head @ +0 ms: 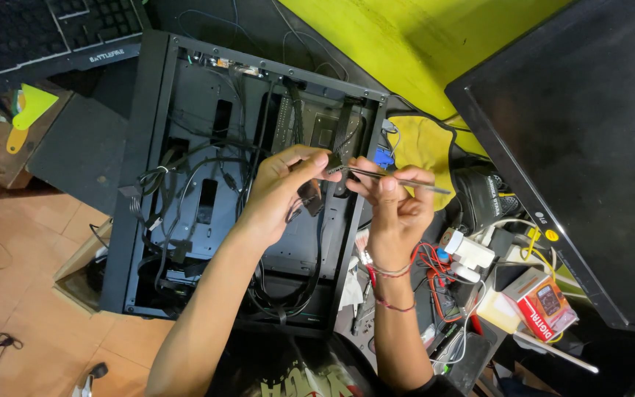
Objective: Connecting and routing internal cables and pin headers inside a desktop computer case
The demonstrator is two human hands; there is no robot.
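Note:
An open black computer case [148, 147] lies on its side below me, with black cables [185, 184] running through it. My left hand [281, 191] is raised above the case and pinches a small black cable connector [334, 163] between thumb and fingers. My right hand [395, 202] grips a thin pair of metal tweezers [406, 182], whose tips meet the connector. Both hands sit close together over the case's right edge. Thread bracelets circle my right wrist.
A black monitor [582, 140] fills the right side. A keyboard [45, 29] lies at top left. A yellow cloth [424, 147], a white power adapter [468, 254], red wires [431, 265] and an orange box [545, 301] clutter the area right of the case. Tiled floor at left.

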